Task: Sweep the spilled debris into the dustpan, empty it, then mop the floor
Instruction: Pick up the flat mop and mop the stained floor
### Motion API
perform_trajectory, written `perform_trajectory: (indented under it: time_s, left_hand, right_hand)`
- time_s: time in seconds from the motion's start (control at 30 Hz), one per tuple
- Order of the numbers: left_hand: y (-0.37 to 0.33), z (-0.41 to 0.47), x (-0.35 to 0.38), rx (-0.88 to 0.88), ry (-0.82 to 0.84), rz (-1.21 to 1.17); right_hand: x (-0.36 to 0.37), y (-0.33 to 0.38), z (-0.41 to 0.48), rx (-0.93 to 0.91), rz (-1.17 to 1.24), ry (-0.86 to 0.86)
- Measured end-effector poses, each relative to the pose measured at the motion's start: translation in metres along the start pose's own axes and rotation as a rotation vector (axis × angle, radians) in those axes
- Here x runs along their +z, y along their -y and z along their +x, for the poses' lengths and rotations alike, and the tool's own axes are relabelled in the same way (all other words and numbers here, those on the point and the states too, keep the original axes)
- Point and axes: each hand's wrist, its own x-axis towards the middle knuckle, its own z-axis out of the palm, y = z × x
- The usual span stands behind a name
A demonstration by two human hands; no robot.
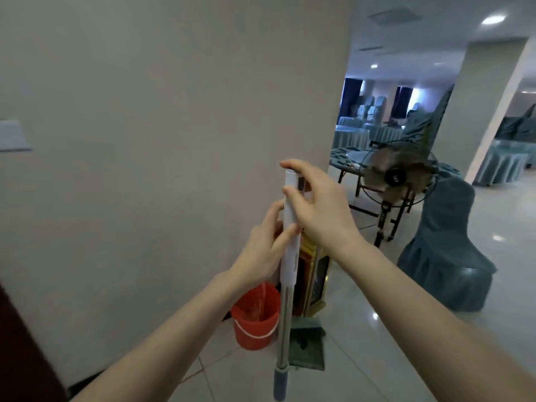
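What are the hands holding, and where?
Both hold the mop by its white top grip: right hand at the top, left hand just below.

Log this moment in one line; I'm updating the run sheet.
stage: mopping | left hand: grips mop handle | right hand: grips handle top

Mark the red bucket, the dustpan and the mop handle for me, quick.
red bucket (pixel 255 329): head view, on its front outer wall.
dustpan (pixel 309 351): head view, on the green tray lying on the floor.
mop handle (pixel 291 227): head view, on the white grip section between the hands.
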Motion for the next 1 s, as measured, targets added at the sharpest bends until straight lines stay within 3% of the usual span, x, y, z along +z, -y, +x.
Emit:
perform_trajectory:
  time_s: [0.43,0.73,1.0]
  left_hand:
    - [0.029,-0.056,-0.227,-0.143,-0.328,0.229]
    - [0.076,-0.064,-0.398,-0.137,-0.48,0.327]
    - [0.134,-0.033,-0.498,-0.172,-0.6,0.405]
  right_hand:
    - [0.194,0.12,0.075,-0.13,0.293,0.169]
    - [0.346,0.201,0.141,-0.172,0.322,0.21]
    - [0.452,0.218,0.206,-0.161,0.318,0.261]
